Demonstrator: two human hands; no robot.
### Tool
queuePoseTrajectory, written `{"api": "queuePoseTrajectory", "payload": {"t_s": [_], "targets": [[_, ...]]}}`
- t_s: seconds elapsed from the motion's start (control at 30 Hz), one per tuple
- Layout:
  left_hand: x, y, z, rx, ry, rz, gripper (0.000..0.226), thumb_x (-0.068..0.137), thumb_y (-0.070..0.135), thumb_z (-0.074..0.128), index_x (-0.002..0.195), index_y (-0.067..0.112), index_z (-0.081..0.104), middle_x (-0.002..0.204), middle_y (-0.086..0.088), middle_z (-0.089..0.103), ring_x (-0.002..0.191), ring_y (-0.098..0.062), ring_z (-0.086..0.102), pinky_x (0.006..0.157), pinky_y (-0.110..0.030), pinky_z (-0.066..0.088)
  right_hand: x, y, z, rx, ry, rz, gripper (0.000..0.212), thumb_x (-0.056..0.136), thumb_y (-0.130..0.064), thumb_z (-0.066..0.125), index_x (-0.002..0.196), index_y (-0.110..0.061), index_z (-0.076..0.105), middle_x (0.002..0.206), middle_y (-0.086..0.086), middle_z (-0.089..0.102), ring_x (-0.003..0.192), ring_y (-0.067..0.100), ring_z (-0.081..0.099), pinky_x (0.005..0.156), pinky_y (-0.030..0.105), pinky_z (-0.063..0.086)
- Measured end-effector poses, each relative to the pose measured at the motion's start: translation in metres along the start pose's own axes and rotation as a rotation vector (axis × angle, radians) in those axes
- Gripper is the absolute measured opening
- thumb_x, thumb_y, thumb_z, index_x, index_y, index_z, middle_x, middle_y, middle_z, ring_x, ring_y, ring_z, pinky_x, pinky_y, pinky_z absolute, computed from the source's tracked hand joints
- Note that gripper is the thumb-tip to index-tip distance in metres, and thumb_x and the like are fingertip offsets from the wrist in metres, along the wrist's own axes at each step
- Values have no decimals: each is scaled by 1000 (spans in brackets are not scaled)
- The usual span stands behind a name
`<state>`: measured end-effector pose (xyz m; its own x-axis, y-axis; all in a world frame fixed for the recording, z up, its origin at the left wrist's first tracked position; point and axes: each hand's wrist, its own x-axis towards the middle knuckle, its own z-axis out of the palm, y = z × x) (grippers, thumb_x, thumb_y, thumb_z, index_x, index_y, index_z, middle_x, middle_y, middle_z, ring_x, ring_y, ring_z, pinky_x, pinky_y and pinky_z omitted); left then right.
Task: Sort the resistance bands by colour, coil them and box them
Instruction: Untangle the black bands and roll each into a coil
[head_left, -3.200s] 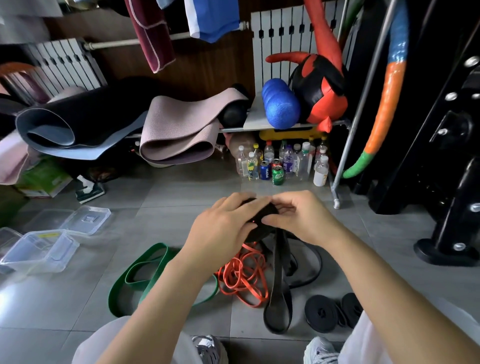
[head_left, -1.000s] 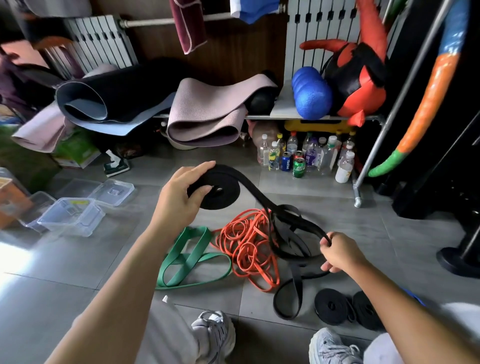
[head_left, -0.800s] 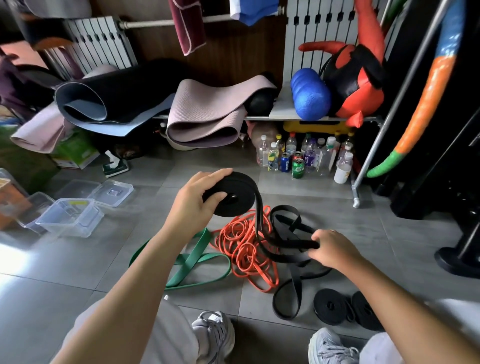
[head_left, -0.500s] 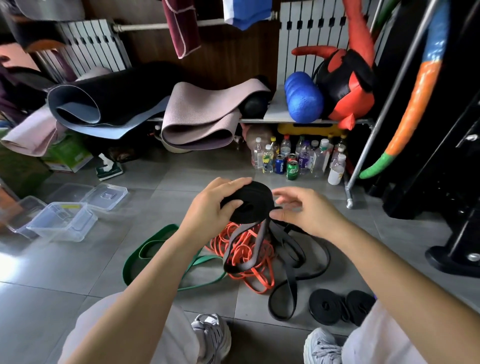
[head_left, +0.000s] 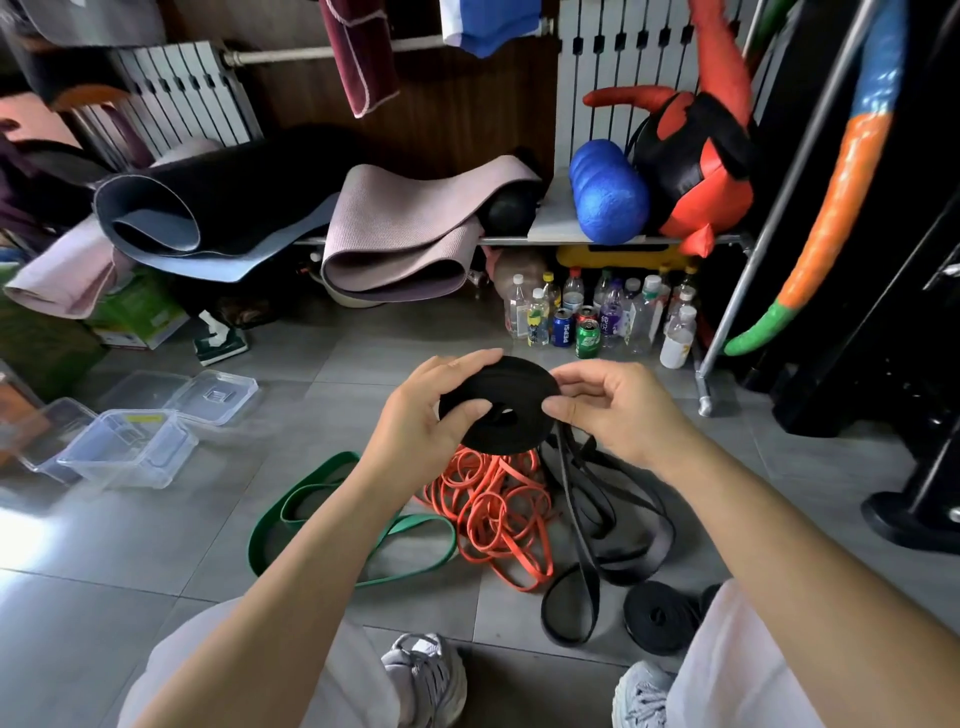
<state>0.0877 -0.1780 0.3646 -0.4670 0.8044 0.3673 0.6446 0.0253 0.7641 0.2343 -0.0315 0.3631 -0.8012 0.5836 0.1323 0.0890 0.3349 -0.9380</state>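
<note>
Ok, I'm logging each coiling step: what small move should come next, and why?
Probably turn the half-wound flat black coil of resistance band another wrap. The left hand grips it, the right hand pinches its edge, and its loose black tail hangs down to the grey tiled floor, not yet wound in.

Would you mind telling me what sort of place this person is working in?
Probably a gym storage corner or home workout room: rolled yoga mats and a blue foam roller sit on a rack, and resistance bands lie on the floor.
</note>
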Motion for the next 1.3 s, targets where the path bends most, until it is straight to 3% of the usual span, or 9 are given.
{"api": "queuePoseTrajectory", "payload": {"t_s": [0.17, 0.3, 0.47, 0.57, 0.63, 0.77, 0.97, 1.13, 1.3], "targets": [[3, 2, 9, -197, 71, -55, 60, 84, -2, 63, 111, 51, 54, 108, 9, 62, 105, -11, 59, 91, -30, 51, 2, 4, 0, 105, 11, 29, 31, 73, -3, 74, 88, -29, 65, 87, -10, 70, 82, 4, 68, 83, 23, 54], [4, 9, 17, -295, 50, -117, 53, 85, -4, 61, 109, 43, 55, 111, 17, 59, 108, -10, 59, 88, -41, 55, 1, 5, -2, 112, 59, 21, 32, 74, -1, 73, 88, -29, 66, 87, -8, 72, 85, 10, 69, 85, 28, 54], [3, 11, 14, 318, -137, -103, 41, 85, 21, 66, 119, 28, 44, 120, 8, 53, 113, -12, 50, 86, -21, 40, -3, 7, -1, -148, 26, 17, 34, 75, -5, 76, 106, -17, 70, 93, -5, 71, 82, 5, 67, 85, 25, 54], [-1, 16, 17, 485, -193, 33, 57, 87, 28, 64, 138, 32, 38, 130, 8, 51, 114, -14, 52, 89, -31, 45, -4, 9, 3, -261, -31, 9, 40, 76, -13, 77, 114, -11, 67, 103, -1, 70, 92, 13, 66, 90, 34, 52], [1, 17, 18, 487, -230, 41, 51, 88, 25, 61, 136, 33, 44, 126, 8, 58, 110, -17, 56, 89, -34, 47, -5, 9, 4, -301, -46, -13, 39, 75, -16, 77, 113, -14, 68, 104, 1, 71, 94, 14, 66, 90, 36, 52], [6, 17, 20, 310, -211, -83, 33, 86, 15, 63, 116, 26, 62, 104, 8, 67, 97, -16, 60, 85, -27, 46, -4, 5, 0, -251, -4, -26, 32, 73, -15, 79, 104, -19, 72, 96, -3, 73, 88, 8, 67, 85, 29, 54], [10, 16, 18, 10, -59, -186, 32, 83, 8, 67, 109, 27, 65, 99, 9, 68, 96, -12, 64, 87, -33, 53, -3, 8, -21, -166, -8, 39, 32, 71, -15, 80, 99, -26, 72, 91, -11, 71, 88, -2, 66, 84, 18, 50], [13, 21, 14, -401, 60, -243, 38, 84, -6, 62, 96, 30, 61, 89, 11, 69, 79, -3, 68, 63, -18, 53, -2, 13, -24, -27, -16, 80, 33, 68, -7, 78, 86, -31, 66, 78, -18, 71, 84, 1, 67, 87, 26, 53], [10, 18, 15, -594, 62, -310, 29, 86, -4, 59, 99, 22, 62, 91, 8, 71, 87, -16, 69, 73, -37, 59, -6, 11, -16, 289, 58, 30, 31, 73, 7, 68, 90, -19, 67, 77, -10, 74, 77, 6, 70, 68, 16, 54]]}}
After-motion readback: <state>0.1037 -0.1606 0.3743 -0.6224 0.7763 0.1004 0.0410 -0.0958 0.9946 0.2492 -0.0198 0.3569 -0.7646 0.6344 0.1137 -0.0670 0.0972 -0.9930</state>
